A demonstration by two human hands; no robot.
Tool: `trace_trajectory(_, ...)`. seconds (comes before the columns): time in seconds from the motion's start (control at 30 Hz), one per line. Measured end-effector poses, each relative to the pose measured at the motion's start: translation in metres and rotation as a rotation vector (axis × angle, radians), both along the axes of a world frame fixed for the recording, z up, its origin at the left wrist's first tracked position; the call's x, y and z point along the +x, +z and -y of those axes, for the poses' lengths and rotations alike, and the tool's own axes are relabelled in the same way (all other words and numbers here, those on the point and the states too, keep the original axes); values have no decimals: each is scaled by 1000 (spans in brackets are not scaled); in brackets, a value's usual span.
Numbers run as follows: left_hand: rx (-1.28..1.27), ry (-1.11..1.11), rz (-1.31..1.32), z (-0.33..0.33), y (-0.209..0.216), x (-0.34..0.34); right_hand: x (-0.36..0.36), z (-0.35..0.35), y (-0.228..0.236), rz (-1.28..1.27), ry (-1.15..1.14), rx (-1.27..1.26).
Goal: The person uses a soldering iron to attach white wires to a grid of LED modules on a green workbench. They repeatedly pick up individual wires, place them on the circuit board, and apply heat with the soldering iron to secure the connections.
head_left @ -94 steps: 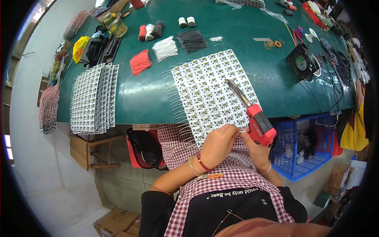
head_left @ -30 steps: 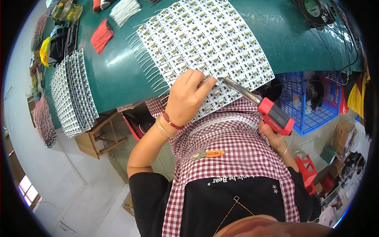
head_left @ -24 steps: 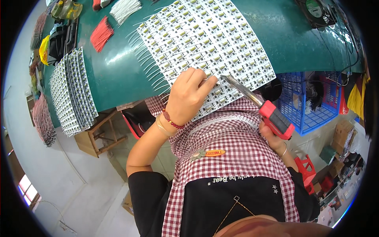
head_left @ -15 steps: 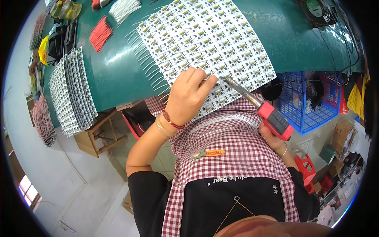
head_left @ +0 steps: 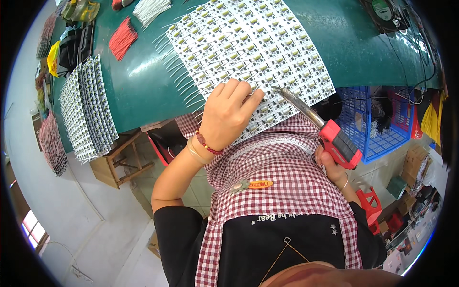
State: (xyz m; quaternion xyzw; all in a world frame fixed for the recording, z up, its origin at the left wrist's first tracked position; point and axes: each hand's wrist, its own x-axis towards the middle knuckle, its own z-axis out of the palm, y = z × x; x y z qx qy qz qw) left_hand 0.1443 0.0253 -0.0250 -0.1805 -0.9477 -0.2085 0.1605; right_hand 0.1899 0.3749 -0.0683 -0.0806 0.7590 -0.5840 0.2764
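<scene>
A large white panel of small circuit boards [head_left: 248, 52] lies on the green table [head_left: 143, 91], its near edge hanging over the table's front. My left hand [head_left: 228, 115] presses down on that near edge, fingers curled, a thin wire pinched at its fingertips. My right hand [head_left: 330, 162] grips the red handle of a soldering iron [head_left: 334, 141]. The iron's metal tip [head_left: 277, 89] rests on the panel just right of my left fingertips. Thin white wire leads stick out along the panel's left side.
A stack of similar panels [head_left: 88, 110] lies at the table's left edge. Red wire bundles [head_left: 122, 38] and white wire bundles [head_left: 150, 9] sit at the back. A small fan [head_left: 382, 12] stands at the back right. A blue crate [head_left: 373, 124] and a wooden stool [head_left: 122, 160] are under the table.
The head has dipped closer to the panel since the oldest frame. Over the last second the hands and iron stay almost still, the tip holding by my left fingertips.
</scene>
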Motion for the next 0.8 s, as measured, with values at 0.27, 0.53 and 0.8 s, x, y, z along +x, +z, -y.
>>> trace_trajectory(0.27, -56, 34, -97, -3, 21, 12, -1, 1, 2, 80, 6, -165)
trace_trajectory(0.53, -40, -9, -2, -12, -5, 15, -1, -1, -3, 20, -2, -93)
trace_trajectory(0.8, -37, -6, 22, -14, -4, 15, 0, 3, -6, -24, 12, 25)
